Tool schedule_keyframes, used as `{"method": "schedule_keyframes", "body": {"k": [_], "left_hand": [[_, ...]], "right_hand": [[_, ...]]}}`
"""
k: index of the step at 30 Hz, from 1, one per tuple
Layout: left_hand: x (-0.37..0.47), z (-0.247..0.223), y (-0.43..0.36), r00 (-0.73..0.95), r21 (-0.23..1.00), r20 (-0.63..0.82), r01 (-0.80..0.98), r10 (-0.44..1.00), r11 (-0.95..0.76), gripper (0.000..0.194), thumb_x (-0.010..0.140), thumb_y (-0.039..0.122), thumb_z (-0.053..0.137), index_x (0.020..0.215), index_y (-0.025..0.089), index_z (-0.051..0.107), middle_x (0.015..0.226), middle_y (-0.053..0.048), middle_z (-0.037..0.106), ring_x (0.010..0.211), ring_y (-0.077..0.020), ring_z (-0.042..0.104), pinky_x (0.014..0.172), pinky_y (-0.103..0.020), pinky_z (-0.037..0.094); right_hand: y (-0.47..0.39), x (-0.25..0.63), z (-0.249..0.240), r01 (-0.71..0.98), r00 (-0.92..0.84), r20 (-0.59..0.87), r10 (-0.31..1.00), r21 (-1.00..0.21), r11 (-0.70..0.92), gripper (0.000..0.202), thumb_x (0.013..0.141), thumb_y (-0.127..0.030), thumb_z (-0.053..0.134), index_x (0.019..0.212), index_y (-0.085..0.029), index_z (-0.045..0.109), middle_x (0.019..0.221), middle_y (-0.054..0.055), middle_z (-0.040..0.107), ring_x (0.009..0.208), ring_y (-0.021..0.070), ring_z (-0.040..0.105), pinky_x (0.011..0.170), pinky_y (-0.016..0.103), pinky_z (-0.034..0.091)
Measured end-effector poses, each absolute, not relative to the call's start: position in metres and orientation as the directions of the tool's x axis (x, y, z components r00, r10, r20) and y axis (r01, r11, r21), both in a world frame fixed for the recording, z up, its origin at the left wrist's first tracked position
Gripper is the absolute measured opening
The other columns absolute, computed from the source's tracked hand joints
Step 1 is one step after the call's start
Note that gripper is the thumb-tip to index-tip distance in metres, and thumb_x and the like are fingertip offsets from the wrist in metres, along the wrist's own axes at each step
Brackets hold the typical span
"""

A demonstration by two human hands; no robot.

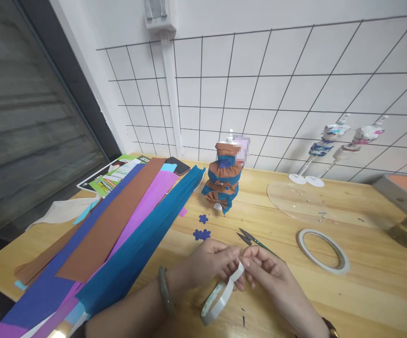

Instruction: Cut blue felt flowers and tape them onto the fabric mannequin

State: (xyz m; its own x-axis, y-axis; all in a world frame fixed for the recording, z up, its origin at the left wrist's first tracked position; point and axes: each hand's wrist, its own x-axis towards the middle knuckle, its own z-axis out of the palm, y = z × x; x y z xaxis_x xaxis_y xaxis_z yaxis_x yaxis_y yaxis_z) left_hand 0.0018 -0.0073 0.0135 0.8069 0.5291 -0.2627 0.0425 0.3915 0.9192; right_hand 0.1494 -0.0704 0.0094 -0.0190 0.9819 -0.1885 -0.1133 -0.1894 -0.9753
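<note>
Left grip [211,263], right grip [269,271], both pinched on one white tape [223,301], three blue flowers [203,218]

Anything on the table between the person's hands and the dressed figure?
Yes: blue flower cutouts lie between the left hand and the figure; snips lie just beyond the right hand. Both look low.

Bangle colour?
Grey-green bangle, on the left wrist; only the head view shows it.
</note>
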Motion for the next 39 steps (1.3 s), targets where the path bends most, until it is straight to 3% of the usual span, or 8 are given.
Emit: {"method": "schedule_keyframes", "body": {"k": [5, 12, 17, 19, 24, 30, 34, 39], "left_hand": [[0.001, 0.014, -0.008, 0.785, 0.918, -0.293, 0.071, 0.545, 0.391, 0.040, 0.072, 0.046, 0.057, 0.069, 0.007, 0.061, 0.067, -0.010, 0.064, 0.059, -0.0140, 0.060, 0.059, -0.026, 0.047], [0.002, 0.012, -0.007, 0.770, 0.886, -0.355, 0.096, 0.531, 0.453, 0.032, 0.071, 0.038, 0.054, 0.069, 0.007, 0.061, 0.068, -0.011, 0.064, 0.060, -0.0160, 0.061, 0.059, -0.028, 0.048], [0.003, 0.013, -0.006, 0.711, 0.865, -0.401, 0.087, 0.577, 0.495, 0.023, 0.067, 0.033, 0.056, 0.068, 0.010, 0.057, 0.063, -0.008, 0.063, 0.057, -0.0165, 0.061, 0.055, -0.027, 0.048], [0.004, 0.012, -0.005, 0.683, 0.858, -0.416, 0.077, 0.600, 0.507, 0.022, 0.066, 0.033, 0.057, 0.065, 0.011, 0.056, 0.061, -0.007, 0.063, 0.056, -0.0162, 0.061, 0.056, -0.027, 0.048], [0.004, 0.007, -0.003, 0.664, 0.879, -0.392, 0.068, 0.636, 0.471, 0.019, 0.067, 0.030, 0.054, 0.065, 0.012, 0.055, 0.061, -0.004, 0.062, 0.059, -0.0161, 0.062, 0.054, -0.025, 0.047], [0.004, 0.007, -0.005, 0.624, 0.936, -0.299, 0.046, 0.722, 0.348, 0.020, 0.068, 0.031, 0.053, 0.062, 0.012, 0.053, 0.055, 0.001, 0.054, 0.050, -0.0090, 0.053, 0.049, -0.021, 0.044], [0.005, 0.007, -0.006, 0.616, 0.926, -0.325, 0.052, 0.718, 0.375, 0.023, 0.069, 0.035, 0.055, 0.065, 0.012, 0.053, 0.058, -0.001, 0.055, 0.051, -0.0100, 0.055, 0.050, -0.022, 0.046], [0.007, 0.006, -0.004, 0.645, 0.879, -0.396, 0.062, 0.653, 0.472, 0.026, 0.071, 0.037, 0.053, 0.066, 0.011, 0.053, 0.059, -0.003, 0.058, 0.051, -0.0112, 0.058, 0.049, -0.022, 0.047]], "right_hand": [[-0.070, 0.148, 0.006, -0.120, -0.055, -0.223, 0.973, -0.966, -0.228, 0.032, 0.075, -0.046, 0.060, 0.069, -0.016, 0.054, 0.053, -0.004, 0.052, 0.049, 0.0083, 0.044, 0.051, 0.022, 0.033], [-0.068, 0.148, 0.005, -0.067, -0.045, -0.213, 0.976, -0.974, -0.215, 0.030, 0.077, -0.045, 0.058, 0.072, -0.016, 0.055, 0.055, -0.002, 0.054, 0.051, 0.0089, 0.045, 0.052, 0.022, 0.036], [-0.073, 0.147, 0.006, 0.102, 0.115, -0.097, 0.989, -0.989, -0.108, 0.026, 0.078, -0.044, 0.055, 0.079, -0.018, 0.056, 0.062, -0.001, 0.056, 0.056, 0.0117, 0.051, 0.054, 0.022, 0.042], [-0.076, 0.147, 0.005, 0.202, 0.101, -0.019, 0.995, -0.979, -0.040, 0.024, 0.082, -0.041, 0.050, 0.078, -0.019, 0.057, 0.066, 0.000, 0.058, 0.062, 0.0136, 0.055, 0.059, 0.023, 0.045], [-0.079, 0.149, 0.004, 0.451, 0.004, 0.149, 0.989, -0.883, 0.132, 0.020, 0.088, -0.033, 0.044, 0.088, -0.021, 0.060, 0.080, 0.003, 0.062, 0.078, 0.0162, 0.059, 0.071, 0.026, 0.046], [-0.081, 0.148, 0.005, 0.663, -0.044, 0.390, 0.920, -0.678, 0.319, 0.014, 0.085, -0.026, 0.051, 0.093, -0.020, 0.060, 0.083, 0.005, 0.063, 0.071, 0.0158, 0.060, 0.063, 0.026, 0.049], [-0.081, 0.146, 0.005, 0.721, -0.081, 0.487, 0.870, -0.574, 0.388, 0.011, 0.085, -0.020, 0.051, 0.090, -0.018, 0.061, 0.083, 0.007, 0.063, 0.076, 0.0165, 0.061, 0.066, 0.027, 0.050], [-0.080, 0.145, 0.006, 0.726, -0.085, 0.488, 0.869, -0.567, 0.389, 0.010, 0.085, -0.019, 0.051, 0.089, -0.018, 0.060, 0.083, 0.007, 0.063, 0.075, 0.0165, 0.061, 0.066, 0.028, 0.051]]}}
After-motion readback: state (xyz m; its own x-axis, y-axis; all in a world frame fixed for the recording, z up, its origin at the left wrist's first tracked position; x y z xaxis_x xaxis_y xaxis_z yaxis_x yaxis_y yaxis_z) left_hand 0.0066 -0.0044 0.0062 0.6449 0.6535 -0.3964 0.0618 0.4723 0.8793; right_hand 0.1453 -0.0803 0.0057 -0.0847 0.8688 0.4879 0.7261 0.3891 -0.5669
